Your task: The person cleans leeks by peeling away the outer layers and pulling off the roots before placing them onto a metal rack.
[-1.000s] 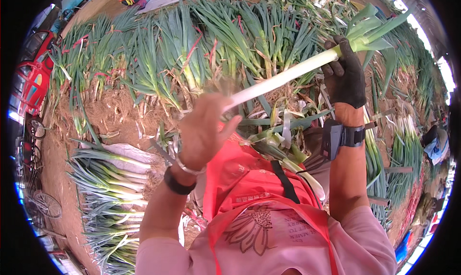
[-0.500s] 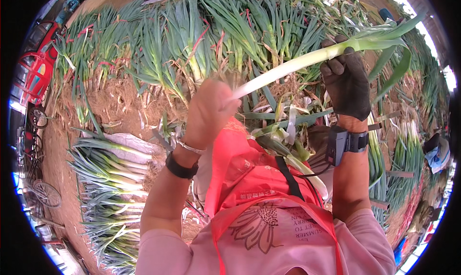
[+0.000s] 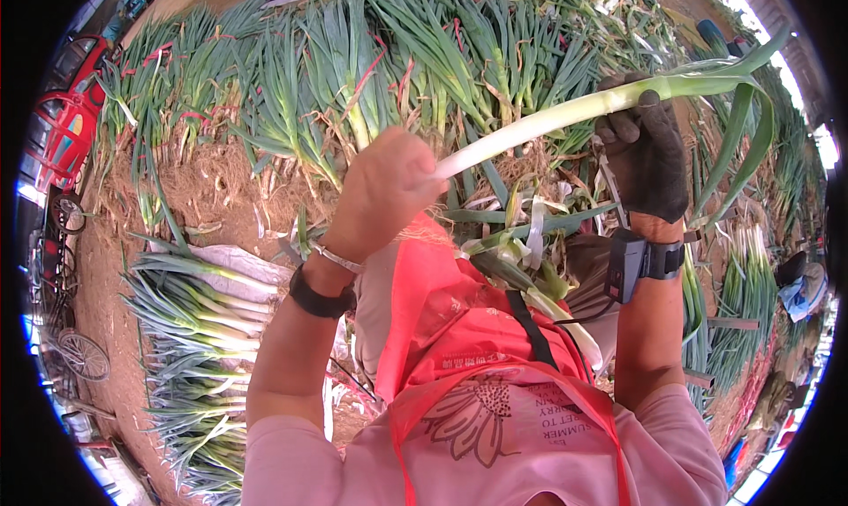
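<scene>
A long green onion (image 3: 539, 128), white at the root end and green at the top, stretches between my two hands. My bare left hand (image 3: 389, 184) is closed around its white root end, which the fingers hide. The dark-gloved right hand (image 3: 645, 148) grips the stalk near where the green leaves begin, fingers curled round it. Its leaves (image 3: 738, 131) bend over and hang down beyond that hand. Below my hands, peeled leaf scraps and a pale stalk (image 3: 565, 320) lie across the lap beside my red apron (image 3: 459, 312).
Tied bundles of green onions (image 3: 291, 82) cover the ground ahead, roots toward me. At the left, a row of cleaned green onions (image 3: 203, 312) lies on a pale sheet. More bundles (image 3: 746, 285) lie at the right. A red vehicle (image 3: 71, 122) and a bicycle (image 3: 82, 354) stand at the far left.
My left hand has turned a little at the root end. The right hand has shifted slightly right with the stalk, and the hanging leaves have swung outward.
</scene>
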{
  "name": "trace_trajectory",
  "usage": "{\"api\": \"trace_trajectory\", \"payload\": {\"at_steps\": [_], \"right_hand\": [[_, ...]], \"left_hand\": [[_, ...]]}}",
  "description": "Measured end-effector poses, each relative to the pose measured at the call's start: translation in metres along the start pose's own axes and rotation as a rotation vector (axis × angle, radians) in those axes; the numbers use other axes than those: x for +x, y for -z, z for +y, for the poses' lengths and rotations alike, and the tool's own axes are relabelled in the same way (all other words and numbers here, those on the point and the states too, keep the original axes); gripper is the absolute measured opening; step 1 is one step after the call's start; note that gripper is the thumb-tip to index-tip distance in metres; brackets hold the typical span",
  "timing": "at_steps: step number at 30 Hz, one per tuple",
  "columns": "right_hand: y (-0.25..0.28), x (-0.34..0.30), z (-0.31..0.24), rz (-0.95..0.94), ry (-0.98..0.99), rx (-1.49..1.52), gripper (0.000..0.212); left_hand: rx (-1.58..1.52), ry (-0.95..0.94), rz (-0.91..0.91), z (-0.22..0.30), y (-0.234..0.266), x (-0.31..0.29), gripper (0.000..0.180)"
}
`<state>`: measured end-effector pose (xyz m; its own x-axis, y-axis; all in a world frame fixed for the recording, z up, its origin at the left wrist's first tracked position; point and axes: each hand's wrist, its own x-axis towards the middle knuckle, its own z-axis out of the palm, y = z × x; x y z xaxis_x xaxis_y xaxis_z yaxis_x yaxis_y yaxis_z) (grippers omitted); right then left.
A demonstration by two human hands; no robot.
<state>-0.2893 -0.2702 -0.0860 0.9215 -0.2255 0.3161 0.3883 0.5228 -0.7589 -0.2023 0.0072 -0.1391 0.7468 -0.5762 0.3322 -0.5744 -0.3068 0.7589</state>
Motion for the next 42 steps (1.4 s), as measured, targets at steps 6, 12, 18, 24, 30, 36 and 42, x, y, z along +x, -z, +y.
{"api": "trace_trajectory", "payload": {"at_steps": [6,12,18,24,30,36,42], "right_hand": [[0.000,0.001,-0.001,-0.030,-0.010,-0.041,0.030],[-0.009,0.000,-0.002,-0.033,-0.006,-0.065,0.030],[-0.005,-0.002,-0.005,0.112,0.010,-0.552,0.026],[-0.003,0.010,0.011,0.385,0.073,-0.246,0.013],[0.028,0.021,0.005,0.366,0.021,0.034,0.011],[0.064,0.018,-0.008,0.309,0.036,0.178,0.010],[0.060,0.011,-0.005,0.218,0.015,0.172,0.010]], "left_hand": [[0.090,-0.258,0.058,0.016,-0.002,0.016,0.021],[0.001,-0.137,-0.003,0.022,0.001,0.020,0.023],[0.017,-0.116,-0.190,0.024,0.009,0.023,0.020],[0.332,-0.335,-0.012,0.016,0.000,0.000,0.012],[-0.929,0.355,0.399,-0.031,0.003,-0.040,0.008],[-0.836,0.678,0.486,-0.106,0.036,-0.104,0.011],[0.145,0.074,0.336,-0.025,0.012,-0.049,0.014]]}}
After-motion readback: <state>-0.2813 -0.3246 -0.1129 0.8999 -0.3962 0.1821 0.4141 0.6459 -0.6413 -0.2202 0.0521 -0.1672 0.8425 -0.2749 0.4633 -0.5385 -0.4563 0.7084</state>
